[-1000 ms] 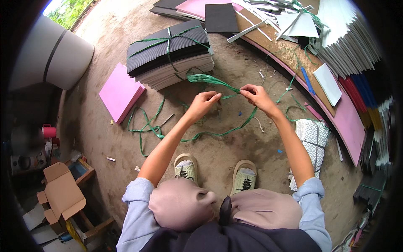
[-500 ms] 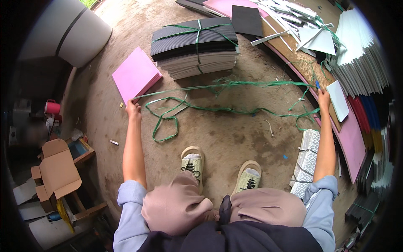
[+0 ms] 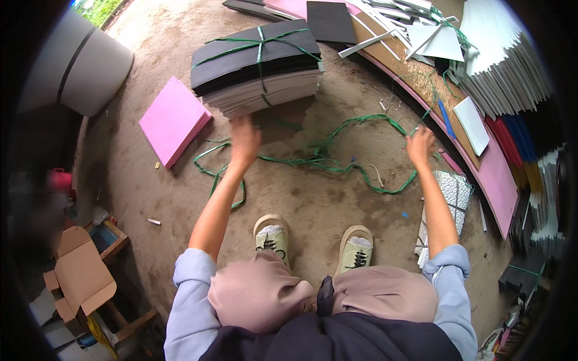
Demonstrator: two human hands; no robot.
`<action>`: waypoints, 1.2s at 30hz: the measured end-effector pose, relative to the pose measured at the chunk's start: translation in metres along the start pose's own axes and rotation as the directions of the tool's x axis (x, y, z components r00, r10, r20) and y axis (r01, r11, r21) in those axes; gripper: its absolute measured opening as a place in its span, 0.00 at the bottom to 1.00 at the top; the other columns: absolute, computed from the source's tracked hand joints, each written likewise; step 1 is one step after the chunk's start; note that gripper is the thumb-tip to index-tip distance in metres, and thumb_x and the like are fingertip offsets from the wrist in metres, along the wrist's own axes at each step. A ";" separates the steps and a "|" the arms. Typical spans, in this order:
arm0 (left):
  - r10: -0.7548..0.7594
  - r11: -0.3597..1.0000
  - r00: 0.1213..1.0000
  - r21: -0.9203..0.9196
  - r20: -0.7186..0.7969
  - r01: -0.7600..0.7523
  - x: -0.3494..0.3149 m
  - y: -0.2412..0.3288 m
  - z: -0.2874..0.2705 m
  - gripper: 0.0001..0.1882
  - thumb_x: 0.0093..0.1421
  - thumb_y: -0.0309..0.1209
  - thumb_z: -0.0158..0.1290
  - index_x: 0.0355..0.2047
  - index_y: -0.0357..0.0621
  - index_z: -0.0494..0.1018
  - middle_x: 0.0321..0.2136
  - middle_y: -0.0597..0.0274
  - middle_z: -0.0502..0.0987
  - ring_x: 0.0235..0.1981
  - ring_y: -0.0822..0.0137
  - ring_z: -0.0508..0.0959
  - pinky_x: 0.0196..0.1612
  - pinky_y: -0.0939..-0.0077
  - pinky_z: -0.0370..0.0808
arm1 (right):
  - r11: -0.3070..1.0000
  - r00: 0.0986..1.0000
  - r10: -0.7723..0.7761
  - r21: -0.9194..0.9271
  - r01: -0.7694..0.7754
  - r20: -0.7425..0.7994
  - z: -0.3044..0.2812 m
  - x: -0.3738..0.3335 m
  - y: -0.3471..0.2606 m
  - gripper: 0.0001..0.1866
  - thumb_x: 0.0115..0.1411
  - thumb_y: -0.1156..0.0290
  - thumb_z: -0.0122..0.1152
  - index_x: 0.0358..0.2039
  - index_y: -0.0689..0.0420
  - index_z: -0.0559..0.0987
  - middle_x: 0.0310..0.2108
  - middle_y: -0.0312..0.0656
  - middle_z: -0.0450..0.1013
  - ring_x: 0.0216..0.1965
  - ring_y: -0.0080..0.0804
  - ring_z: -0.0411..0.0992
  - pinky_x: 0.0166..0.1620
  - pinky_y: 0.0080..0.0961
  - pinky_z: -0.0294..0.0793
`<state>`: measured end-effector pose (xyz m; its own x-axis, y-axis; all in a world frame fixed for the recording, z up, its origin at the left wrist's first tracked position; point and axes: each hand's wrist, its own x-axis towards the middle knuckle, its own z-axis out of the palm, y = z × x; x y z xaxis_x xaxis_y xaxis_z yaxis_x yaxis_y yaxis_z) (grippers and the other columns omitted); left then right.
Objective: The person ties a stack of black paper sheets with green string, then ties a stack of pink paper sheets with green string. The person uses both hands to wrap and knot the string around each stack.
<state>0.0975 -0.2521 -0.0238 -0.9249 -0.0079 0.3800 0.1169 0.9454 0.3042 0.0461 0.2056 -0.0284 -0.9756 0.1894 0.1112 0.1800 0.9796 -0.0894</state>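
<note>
A bundle of stacked sheets (image 3: 256, 54), dark ribbed ones above pale ones, is bound crosswise with green twine. At its front lower edge, my left hand (image 3: 244, 141) reaches forward, slightly blurred, fingers stretched and apparently holding nothing. Between my hands a length of frayed green twine (image 3: 289, 160) lies slack on the ground in loose loops. My right hand (image 3: 421, 146) is over the right end of these loops, its fingers loosely apart; whether they touch the twine is hard to see. To the left of the bundle is a stack of pink sheets (image 3: 174, 120).
A slim blue tool (image 3: 446, 119) and a white block (image 3: 471, 126) rest on a board at the right. Behind are white offcuts (image 3: 433, 42) and a tall stack of white sheets (image 3: 500, 66). A silver-white bundle (image 3: 448, 201) lies by my right forearm; a cardboard box (image 3: 84, 271) is at left.
The twine, stretched between both hands before, now lies slack. My left hand has moved forward and inward to the bundle; my right hand has come inward, away from the blue tool.
</note>
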 end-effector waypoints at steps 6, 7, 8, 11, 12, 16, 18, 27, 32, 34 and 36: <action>0.457 0.881 0.803 -0.073 0.382 -0.467 -0.005 0.063 0.072 0.26 0.47 0.32 0.55 0.47 0.41 0.61 0.47 0.53 0.62 0.52 0.54 0.58 0.55 0.57 0.56 | 0.711 0.710 -0.698 0.197 0.675 0.091 0.026 -0.016 -0.108 0.33 0.41 0.76 0.56 0.51 0.55 0.64 0.51 0.46 0.59 0.55 0.42 0.54 0.55 0.44 0.52; 0.425 0.896 0.816 -0.052 0.391 -0.442 -0.008 0.062 0.076 0.26 0.48 0.34 0.54 0.47 0.42 0.62 0.47 0.54 0.62 0.52 0.54 0.59 0.53 0.57 0.57 | 0.651 0.650 -0.756 0.208 0.730 0.083 0.026 -0.021 -0.125 0.32 0.41 0.76 0.56 0.52 0.54 0.64 0.52 0.45 0.59 0.55 0.42 0.54 0.56 0.43 0.51; 0.401 0.907 0.826 -0.042 0.397 -0.420 -0.011 0.065 0.082 0.25 0.48 0.35 0.54 0.47 0.43 0.62 0.47 0.55 0.62 0.51 0.54 0.59 0.52 0.57 0.58 | 0.638 0.634 -0.768 0.190 0.747 0.088 0.033 -0.023 -0.131 0.31 0.41 0.77 0.55 0.51 0.54 0.64 0.52 0.44 0.59 0.55 0.42 0.53 0.56 0.43 0.50; 0.373 0.926 0.838 -0.106 0.398 -0.362 -0.016 0.062 0.091 0.20 0.52 0.35 0.50 0.44 0.43 0.64 0.45 0.55 0.64 0.50 0.55 0.62 0.49 0.59 0.61 | 0.601 0.588 -0.799 0.176 0.780 0.127 0.050 -0.031 -0.143 0.27 0.42 0.78 0.54 0.47 0.54 0.67 0.51 0.43 0.59 0.55 0.41 0.53 0.57 0.42 0.49; 0.371 0.928 0.840 -0.144 0.395 -0.342 -0.019 0.060 0.091 0.17 0.53 0.35 0.49 0.42 0.42 0.65 0.44 0.55 0.65 0.49 0.56 0.63 0.48 0.60 0.61 | 0.603 0.583 -0.797 0.183 0.776 0.157 0.052 -0.031 -0.140 0.25 0.43 0.78 0.53 0.46 0.54 0.68 0.50 0.43 0.60 0.55 0.41 0.54 0.56 0.41 0.50; 0.159 0.938 0.849 -0.344 0.503 0.028 -0.019 0.047 0.075 0.12 0.57 0.32 0.42 0.39 0.40 0.66 0.37 0.49 0.69 0.39 0.52 0.69 0.39 0.63 0.67 | 0.694 0.622 -0.708 0.492 0.526 0.334 0.045 -0.018 -0.122 0.14 0.48 0.78 0.48 0.38 0.58 0.71 0.41 0.50 0.68 0.47 0.44 0.64 0.50 0.38 0.60; 0.113 0.973 0.968 -0.222 0.225 -0.062 -0.034 0.003 0.070 0.08 0.58 0.29 0.40 0.36 0.40 0.65 0.29 0.48 0.71 0.26 0.50 0.73 0.28 0.64 0.71 | 0.724 0.742 -0.634 0.506 0.469 0.218 0.041 -0.011 -0.116 0.13 0.50 0.79 0.46 0.39 0.60 0.69 0.35 0.53 0.70 0.40 0.49 0.67 0.42 0.39 0.65; -0.597 0.707 0.786 0.358 -0.160 0.610 -0.040 -0.108 -0.028 0.23 0.53 0.38 0.51 0.46 0.41 0.62 0.45 0.48 0.64 0.47 0.52 0.65 0.45 0.53 0.62 | 0.965 0.961 -0.258 0.025 0.262 -0.097 0.042 0.021 -0.022 0.19 0.48 0.78 0.53 0.43 0.61 0.67 0.38 0.54 0.68 0.42 0.49 0.65 0.46 0.37 0.63; -0.264 0.954 0.951 0.101 -0.163 0.283 -0.045 -0.024 -0.011 0.34 0.44 0.33 0.58 0.51 0.41 0.57 0.52 0.50 0.54 0.56 0.53 0.52 0.56 0.54 0.51 | 0.791 0.823 -0.568 0.285 0.541 0.015 0.032 -0.024 -0.101 0.21 0.50 0.68 0.55 0.45 0.62 0.67 0.39 0.52 0.68 0.44 0.43 0.64 0.48 0.34 0.61; -0.044 0.999 0.994 0.035 0.097 0.040 -0.057 -0.002 0.010 0.28 0.43 0.31 0.57 0.45 0.40 0.63 0.47 0.49 0.62 0.51 0.51 0.59 0.54 0.58 0.55 | 0.726 0.701 -0.618 0.602 0.334 0.356 0.033 -0.037 -0.138 0.22 0.53 0.63 0.54 0.46 0.63 0.68 0.40 0.55 0.68 0.42 0.44 0.66 0.46 0.35 0.63; 0.239 0.942 0.940 -0.292 0.242 -0.165 -0.050 0.040 0.025 0.24 0.45 0.32 0.56 0.43 0.41 0.65 0.45 0.51 0.64 0.48 0.51 0.62 0.51 0.60 0.59 | 0.720 0.587 -0.612 0.681 0.135 0.530 0.032 -0.044 -0.144 0.23 0.53 0.61 0.54 0.46 0.63 0.68 0.39 0.57 0.69 0.39 0.44 0.68 0.43 0.36 0.65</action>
<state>0.1397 -0.2059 -0.0526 -0.9293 0.2975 0.2190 0.3680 0.7968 0.4793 0.0595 0.0545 -0.0519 -0.7497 -0.5237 -0.4045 -0.0883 0.6849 -0.7232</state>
